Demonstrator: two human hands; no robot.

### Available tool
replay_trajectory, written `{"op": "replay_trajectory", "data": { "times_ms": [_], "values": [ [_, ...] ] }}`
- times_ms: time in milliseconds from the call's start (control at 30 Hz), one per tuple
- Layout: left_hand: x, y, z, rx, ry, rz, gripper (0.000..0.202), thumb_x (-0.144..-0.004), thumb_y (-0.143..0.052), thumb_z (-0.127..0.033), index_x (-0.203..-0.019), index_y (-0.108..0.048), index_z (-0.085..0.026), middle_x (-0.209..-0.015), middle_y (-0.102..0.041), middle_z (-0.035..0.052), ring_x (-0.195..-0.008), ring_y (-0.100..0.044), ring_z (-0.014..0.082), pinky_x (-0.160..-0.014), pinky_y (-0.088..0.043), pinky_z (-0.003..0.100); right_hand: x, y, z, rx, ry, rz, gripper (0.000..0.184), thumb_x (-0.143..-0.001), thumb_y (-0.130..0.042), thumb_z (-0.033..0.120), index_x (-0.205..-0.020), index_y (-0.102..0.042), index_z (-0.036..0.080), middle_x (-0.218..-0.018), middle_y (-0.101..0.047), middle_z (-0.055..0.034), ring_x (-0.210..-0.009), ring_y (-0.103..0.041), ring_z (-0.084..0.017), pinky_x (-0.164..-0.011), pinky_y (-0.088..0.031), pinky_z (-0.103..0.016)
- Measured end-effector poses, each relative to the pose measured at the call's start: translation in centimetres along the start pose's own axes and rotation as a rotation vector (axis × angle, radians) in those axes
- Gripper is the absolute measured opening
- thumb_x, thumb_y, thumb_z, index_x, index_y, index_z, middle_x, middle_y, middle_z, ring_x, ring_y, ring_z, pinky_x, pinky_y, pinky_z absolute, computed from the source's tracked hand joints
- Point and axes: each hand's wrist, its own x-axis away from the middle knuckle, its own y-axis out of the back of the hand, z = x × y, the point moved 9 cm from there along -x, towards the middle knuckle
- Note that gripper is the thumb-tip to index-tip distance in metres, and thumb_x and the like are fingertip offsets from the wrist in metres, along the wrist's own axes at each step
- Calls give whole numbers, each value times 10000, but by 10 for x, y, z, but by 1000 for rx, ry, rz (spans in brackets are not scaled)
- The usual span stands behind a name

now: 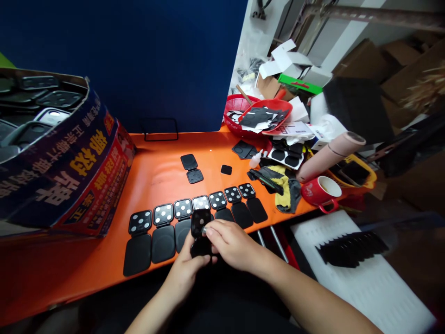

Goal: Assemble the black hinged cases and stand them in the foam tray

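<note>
My left hand point(185, 271) holds a black hinged folding case point(200, 219) open at the table's front edge, its lower leaf between thumb and fingers. My right hand point(231, 243) is closed over the upper leaf, with a small silvery disc point(204, 230) at its fingertips. A pale dot shows on that leaf; the fingers hide part of it. Behind my hands, several similar cases lie opened in a row, such as the leftmost one point(140, 222). Their far leaves carry round silvery discs, and their near leaves are plain black.
On the orange table point(163, 171) lie another opened case point(192, 168) and a small dark square piece point(226, 170). A printed carton point(104, 181) of black cases stands left. To the right are a red mug point(313, 192), pink flask point(330, 155), cloth point(288, 190) and red basket point(231, 104).
</note>
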Motion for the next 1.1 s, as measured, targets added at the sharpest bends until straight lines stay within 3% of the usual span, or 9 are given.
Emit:
{"op": "replay_trajectory", "data": {
  "times_ms": [67, 200, 367, 500, 667, 767, 900, 1000, 1100],
  "values": [
    [-1, 1, -4, -97, -58, -19, 750, -702, -542, -183, -1403, -277, -197, -1322, -514, 100, -1252, -419, 328, -1018, -369, 469, 1, 0, 2, 76, 6, 13, 291, -950, -331, 229, -832, -591, 173, -841, -618, -34, -779, -558, -132, -699, -399, -239],
    [0, 0, -18, -491, -262, -54, 712, -783, -459, -135, -1439, -199, -225, -1473, -312, 66, -1381, -174, 245, -1124, -180, 413, 3, -4, 3, 299, -44, 50, 297, -944, -337, 232, -847, -608, 155, -828, -614, -60, -775, -567, -161, -707, -405, -270],
    [6, -8, -24, -723, -349, -13, 674, -876, -367, -156, -1459, -41, -243, -1496, -250, 88, -1370, -224, 212, -1106, -235, 415, 4, -5, 8, 343, -17, 81, 277, -914, -404, 334, -913, -609, 148, -866, -619, -67, -795, -573, -182, -697, -397, -283],
    [8, -9, -22, -776, -358, -7, 671, -882, -357, -154, -1460, -24, -232, -1500, -232, 102, -1363, -246, 211, -1105, -233, 420, 2, -2, 1, 251, -58, 38, 282, -897, -439, 373, -798, -612, 173, -798, -616, -25, -713, -545, -140, -621, -351, -247],
    [5, -5, -18, -527, -300, 2, 621, -873, -452, -243, -1439, -196, -242, -1480, -294, 84, -1361, -247, 237, -1112, -198, 433, 0, -3, -10, -13, -61, -14, 252, -855, -517, 348, -689, -584, 172, -739, -587, 4, -675, -498, -111, -605, -320, -234],
    [2, 0, -18, -162, -174, -12, 580, -831, -549, -353, -1366, -365, -227, -1387, -445, 92, -1287, -380, 273, -1070, -290, 425, -1, -14, -23, -463, -101, 50, 283, -871, -482, 398, -739, -582, 169, -662, -544, 16, -610, -482, -96, -569, -340, -217],
    [1, -1, -14, 224, 23, 24, 477, -813, -569, -355, -1256, -477, -202, -1148, -633, 99, -1058, -587, 273, -894, -458, 393, 2, -31, -50, -987, -325, 48, 341, -889, -411, 469, -794, -540, 168, -503, -405, 69, -424, -346, -62, -415, -256, -180],
    [2, 10, -12, 267, 37, -51, 420, -757, -619, -265, -1160, -528, -192, -1010, -685, 71, -939, -638, 241, -835, -475, 339, 7, -36, -58, -1055, -416, 36, 297, -869, -464, 441, -852, -555, 159, -567, -463, 54, -428, -355, -48, -398, -255, -164],
    [2, 21, -13, 105, -26, -126, 356, -794, -588, -333, -1111, -561, -174, -977, -693, 71, -911, -642, 227, -823, -478, 323, 10, -36, -52, -945, -401, 101, 332, -864, -468, 465, -876, -569, 150, -619, -511, 30, -450, -405, -55, -409, -315, -169]
  ]
}}
